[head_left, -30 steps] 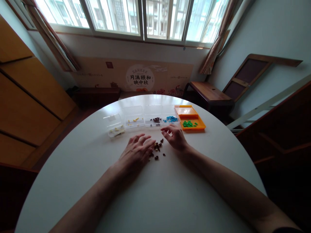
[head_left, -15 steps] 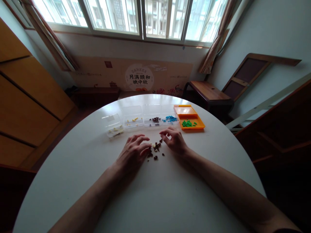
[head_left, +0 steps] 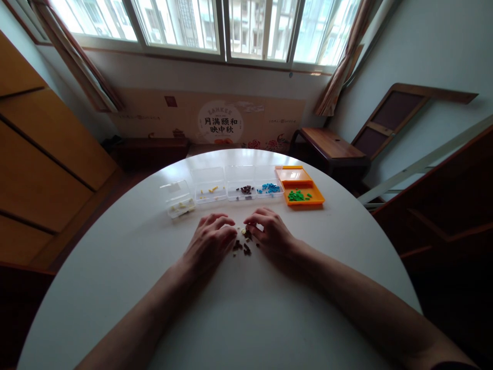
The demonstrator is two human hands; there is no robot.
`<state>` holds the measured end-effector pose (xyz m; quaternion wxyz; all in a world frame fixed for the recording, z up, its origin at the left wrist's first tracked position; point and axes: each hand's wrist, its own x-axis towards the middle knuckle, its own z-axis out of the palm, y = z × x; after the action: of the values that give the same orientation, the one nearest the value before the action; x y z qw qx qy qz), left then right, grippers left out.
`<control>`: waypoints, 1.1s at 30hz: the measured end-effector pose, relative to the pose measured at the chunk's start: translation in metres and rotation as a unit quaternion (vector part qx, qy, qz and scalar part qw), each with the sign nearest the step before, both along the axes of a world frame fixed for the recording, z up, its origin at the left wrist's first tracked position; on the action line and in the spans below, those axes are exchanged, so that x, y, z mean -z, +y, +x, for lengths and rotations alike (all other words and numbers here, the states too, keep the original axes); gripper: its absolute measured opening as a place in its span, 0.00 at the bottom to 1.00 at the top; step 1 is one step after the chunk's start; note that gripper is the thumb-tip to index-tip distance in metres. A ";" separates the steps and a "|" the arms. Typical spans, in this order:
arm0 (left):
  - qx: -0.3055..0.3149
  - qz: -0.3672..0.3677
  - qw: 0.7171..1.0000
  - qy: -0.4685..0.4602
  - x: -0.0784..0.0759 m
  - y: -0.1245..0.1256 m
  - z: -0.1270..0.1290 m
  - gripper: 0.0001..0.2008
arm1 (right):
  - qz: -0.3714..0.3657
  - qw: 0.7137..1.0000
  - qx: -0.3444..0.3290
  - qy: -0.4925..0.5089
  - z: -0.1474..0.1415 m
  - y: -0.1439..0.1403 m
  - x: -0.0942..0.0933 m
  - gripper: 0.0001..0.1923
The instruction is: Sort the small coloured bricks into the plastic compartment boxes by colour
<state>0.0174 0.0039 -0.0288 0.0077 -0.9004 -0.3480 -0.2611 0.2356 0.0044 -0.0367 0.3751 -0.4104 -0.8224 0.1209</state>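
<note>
surface (head_left: 269, 318): round, white | room: windows (head_left: 215, 25), cupboard (head_left: 38, 154) | left hand (head_left: 210, 244), right hand (head_left: 271, 234): fingers curled loosely around small bricks (head_left: 243, 245)

Right hand (head_left: 271, 234) moved in against brown pieces (head_left: 242, 245); hands closer.

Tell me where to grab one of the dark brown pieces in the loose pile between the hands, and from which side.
Probably pinch one dark brown piece at the near edge of the pile across its short sides, coming from above. The pieces are tiny and lie flat on the white table, with the left hand and right hand crowding both flanks.
</note>
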 end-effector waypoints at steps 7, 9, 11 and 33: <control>0.044 -0.014 0.999 -0.027 -0.007 -0.005 0.003 0.04 | -0.009 1.000 0.012 0.007 0.002 0.002 0.002 0.07; 0.070 -0.030 0.997 -0.023 -0.009 -0.007 0.003 0.05 | -0.013 1.000 0.015 0.009 0.002 0.002 0.001 0.06; 0.079 -0.043 0.996 -0.017 -0.010 -0.008 0.003 0.06 | -0.015 1.000 0.016 0.009 0.002 0.001 0.000 0.06; 0.075 -0.042 0.996 0.000 -0.006 -0.004 0.001 0.06 | -0.017 1.000 0.016 0.008 0.002 0.001 0.001 0.06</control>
<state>0.0181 0.0001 -0.0232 -0.0501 -0.9236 -0.2899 -0.2458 0.2375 0.0055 -0.0374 0.3767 -0.4288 -0.8105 0.1319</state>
